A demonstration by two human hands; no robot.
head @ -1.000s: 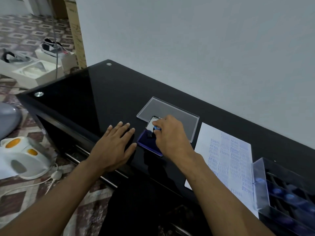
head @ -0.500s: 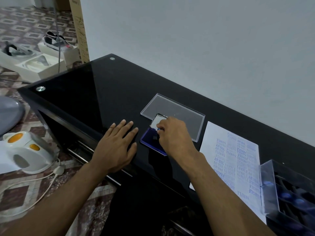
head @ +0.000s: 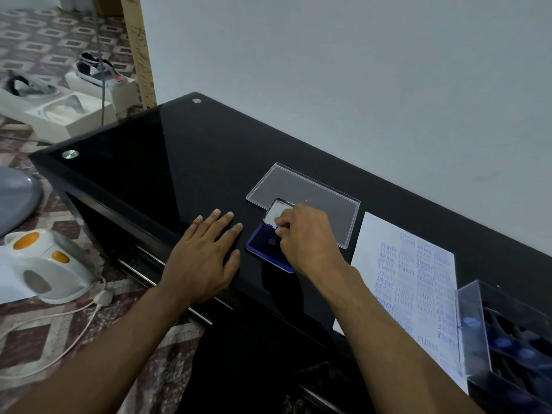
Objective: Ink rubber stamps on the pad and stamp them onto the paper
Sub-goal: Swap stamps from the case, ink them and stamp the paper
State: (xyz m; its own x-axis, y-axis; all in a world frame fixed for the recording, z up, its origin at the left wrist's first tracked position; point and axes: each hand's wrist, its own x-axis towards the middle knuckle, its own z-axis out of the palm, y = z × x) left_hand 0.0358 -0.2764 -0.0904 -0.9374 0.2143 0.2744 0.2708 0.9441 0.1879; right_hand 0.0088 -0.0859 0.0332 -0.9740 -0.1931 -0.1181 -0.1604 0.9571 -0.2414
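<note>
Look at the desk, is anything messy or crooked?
Yes, a bit. The paper carries crowded blue prints at mixed angles, some sideways and overlapping, and its near corner hangs past the desk edge. Nothing looks spilled or broken.

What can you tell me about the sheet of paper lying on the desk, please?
The sheet of paper is white and lies flat on the black glass desk, right of the ink pad. It is crowded with blue stamped words, among them SAMPLE, AIR MAIL and FRAGILE, facing several ways. The clear stamp case covers its near right corner. Neither hand touches it.
</note>
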